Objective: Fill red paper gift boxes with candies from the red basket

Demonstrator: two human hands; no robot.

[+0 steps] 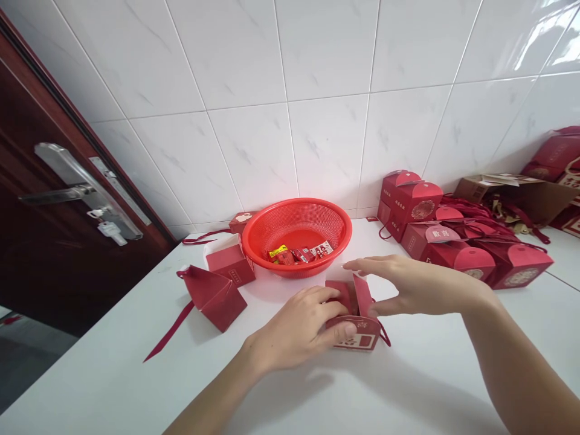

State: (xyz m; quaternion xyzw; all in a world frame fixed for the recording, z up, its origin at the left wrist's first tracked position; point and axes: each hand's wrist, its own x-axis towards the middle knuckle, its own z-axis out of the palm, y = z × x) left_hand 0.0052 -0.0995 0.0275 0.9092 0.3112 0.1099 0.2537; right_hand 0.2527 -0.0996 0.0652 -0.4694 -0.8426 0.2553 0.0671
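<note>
In front of me on the white table a small red gift box [357,338] stands with its top flaps raised, pale lettering on its front. My left hand [301,326] grips it from the left, thumb across the front panel and fingers curled over the opening, so part of the inside is hidden. On the box's other side is my right hand [399,284], open, thumb and fingers apart around the raised right flap; whether it touches the flap I cannot tell. A dark red ribbon loop [384,332] sticks out at the box's right. Behind sits a red plastic basket [296,208] with several wrapped sweets [301,255].
To the left stand a red box with a trailing ribbon [217,299] and an open one [231,263]. Several closed red boxes [457,257] are grouped at right, near a brown carton [534,196]. A tiled wall [326,145] backs the table; a door [58,241] is at left.
</note>
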